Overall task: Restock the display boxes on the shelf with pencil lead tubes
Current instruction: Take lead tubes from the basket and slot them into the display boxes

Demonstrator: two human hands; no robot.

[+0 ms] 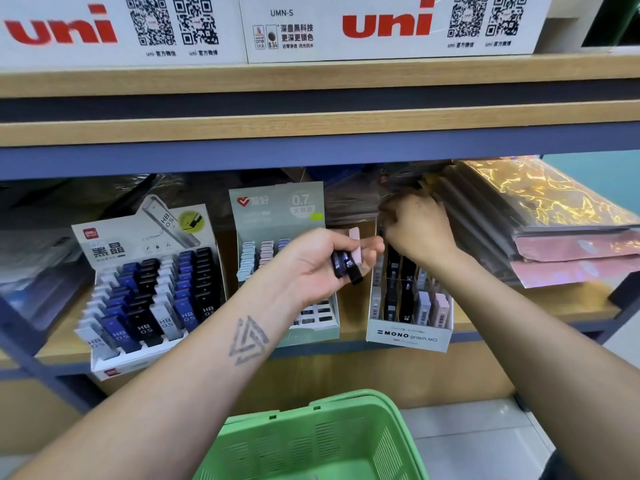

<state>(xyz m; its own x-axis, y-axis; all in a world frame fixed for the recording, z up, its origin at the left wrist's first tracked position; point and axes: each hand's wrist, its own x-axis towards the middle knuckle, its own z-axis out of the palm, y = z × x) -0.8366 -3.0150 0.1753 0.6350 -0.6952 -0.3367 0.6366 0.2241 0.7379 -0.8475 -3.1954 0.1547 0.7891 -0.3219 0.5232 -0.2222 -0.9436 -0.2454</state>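
1. The left hand (318, 261) is palm-up in front of the middle box, fingers curled around a few lead tubes (346, 263): dark ones and a pale pink one, its top sticking up past the fingers.
2. The right hand (417, 225) reaches into the back of the MONO box (408, 336), knuckles up, fingers bent down among the tubes there; whether it holds one I cannot tell.
3. Both forearms stretch up from below, the left bearing a triangle tattoo.
4. The MONO box sits at the shelf (519, 306) front edge, just left of a stack of shiny folders (554, 230); a narrow gap separates it from the 0.7 box (277, 209).
5. The HB box (145, 289), marked "HB 0.5", overhangs the shelf edge at left.
6. A green basket (311, 441) sits below the hands.
7. White "uni" cartons (381, 26) line the upper shelf; one reads "UMN-S".
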